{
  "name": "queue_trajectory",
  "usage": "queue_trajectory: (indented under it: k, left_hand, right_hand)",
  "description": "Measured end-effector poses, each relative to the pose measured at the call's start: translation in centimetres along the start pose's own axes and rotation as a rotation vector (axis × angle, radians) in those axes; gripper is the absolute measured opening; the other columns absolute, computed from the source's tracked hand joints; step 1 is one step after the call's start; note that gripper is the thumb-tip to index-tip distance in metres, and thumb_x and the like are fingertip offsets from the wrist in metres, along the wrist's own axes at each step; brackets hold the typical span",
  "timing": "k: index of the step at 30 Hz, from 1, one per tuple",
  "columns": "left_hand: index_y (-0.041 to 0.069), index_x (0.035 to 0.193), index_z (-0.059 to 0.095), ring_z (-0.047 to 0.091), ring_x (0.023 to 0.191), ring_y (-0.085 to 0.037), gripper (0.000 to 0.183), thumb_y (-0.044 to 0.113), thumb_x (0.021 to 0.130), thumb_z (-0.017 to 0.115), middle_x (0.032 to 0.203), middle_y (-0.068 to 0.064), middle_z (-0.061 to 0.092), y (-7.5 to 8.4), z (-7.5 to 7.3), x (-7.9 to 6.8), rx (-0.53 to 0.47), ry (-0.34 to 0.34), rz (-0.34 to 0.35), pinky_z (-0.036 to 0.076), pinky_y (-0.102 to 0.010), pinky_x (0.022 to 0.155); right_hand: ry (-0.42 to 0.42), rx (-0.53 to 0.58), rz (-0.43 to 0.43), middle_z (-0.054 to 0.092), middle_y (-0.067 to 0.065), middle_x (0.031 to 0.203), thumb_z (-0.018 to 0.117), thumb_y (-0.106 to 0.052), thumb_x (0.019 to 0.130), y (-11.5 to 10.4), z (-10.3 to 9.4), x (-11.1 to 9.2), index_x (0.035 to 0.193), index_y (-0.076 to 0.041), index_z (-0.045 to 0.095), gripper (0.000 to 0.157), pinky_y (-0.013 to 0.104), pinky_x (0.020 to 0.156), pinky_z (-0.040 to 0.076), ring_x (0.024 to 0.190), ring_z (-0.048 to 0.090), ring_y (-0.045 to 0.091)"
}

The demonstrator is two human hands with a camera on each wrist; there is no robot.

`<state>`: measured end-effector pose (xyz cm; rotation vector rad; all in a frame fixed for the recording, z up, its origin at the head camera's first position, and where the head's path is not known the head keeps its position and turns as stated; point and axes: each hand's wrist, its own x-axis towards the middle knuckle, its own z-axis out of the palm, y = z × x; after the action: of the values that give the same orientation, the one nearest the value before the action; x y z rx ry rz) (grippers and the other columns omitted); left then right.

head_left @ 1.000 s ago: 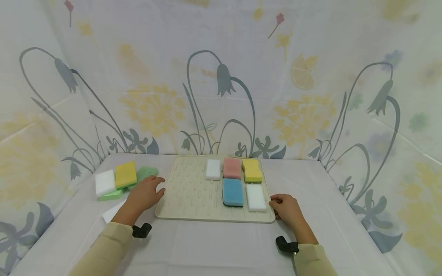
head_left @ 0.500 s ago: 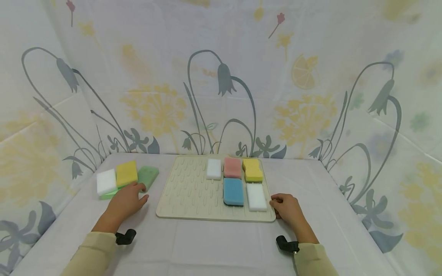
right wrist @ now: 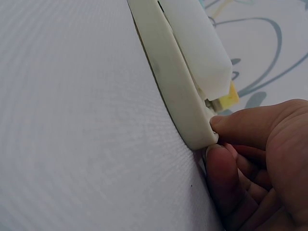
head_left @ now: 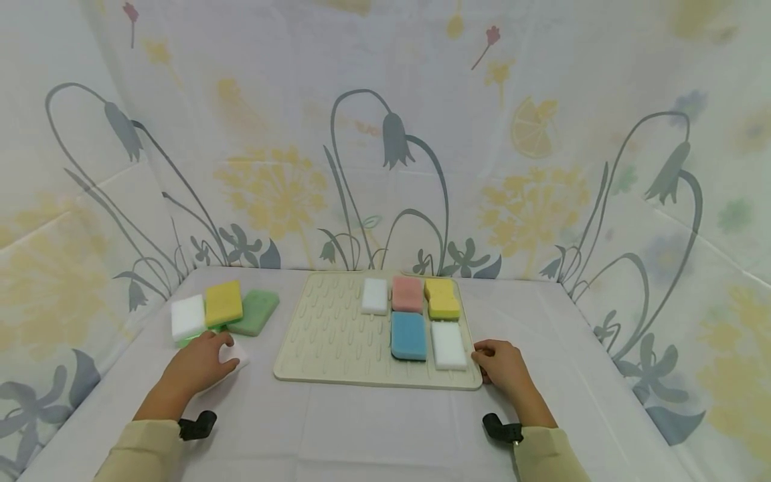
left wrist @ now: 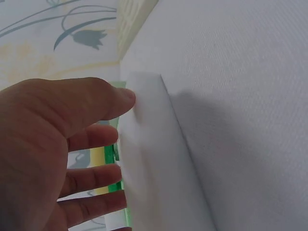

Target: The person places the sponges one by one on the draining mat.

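Observation:
My left hand (head_left: 191, 369) is above a white sponge (head_left: 239, 357) lying on the left of the table, partly hidden beneath it. In the left wrist view, the thumb and spread fingers reach over that sponge's near side without curling round it. At the right front corner of a cream ridged mat (head_left: 328, 348), my right hand (head_left: 504, 368) pinches the rim between thumb and index finger. On the mat lie a blue sponge (head_left: 408, 336), a pink sponge (head_left: 407, 294), a yellow sponge (head_left: 442, 299), a small white sponge (head_left: 375, 296) and a longer white sponge (head_left: 448, 345).
Beyond the left hand is a loose pile: a white sponge (head_left: 188, 317), a yellow sponge (head_left: 223, 304) and a green sponge (head_left: 255, 312), with brighter green partly hidden underneath. A patterned cloth (head_left: 385, 201) rises behind the table (head_left: 337, 428) and along both sides.
My left hand has moved left and nearer to me, from the mat's left edge to the white sponge. The right hand has stayed at the mat's corner.

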<state>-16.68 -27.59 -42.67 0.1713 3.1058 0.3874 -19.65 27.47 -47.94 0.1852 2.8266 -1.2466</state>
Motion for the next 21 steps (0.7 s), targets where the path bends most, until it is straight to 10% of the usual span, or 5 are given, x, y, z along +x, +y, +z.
queue_trajectory:
  k: [21]
  left_hand:
    - [0.002,0.117,0.056,0.056,0.090,-0.030,0.052,0.024,0.072,0.074,0.104,-0.020,0.059,-0.81,-0.59,-0.22,-0.019,-0.121,-0.011,0.048,-0.050,0.072]
  right_hand:
    - [-0.001,-0.002,0.015,0.069,0.007,0.093,0.062,-0.019,0.091,-0.08,-0.05,0.04,0.118,0.000,0.066,0.033,0.028,0.055,0.054,0.065,0.060,0.012]
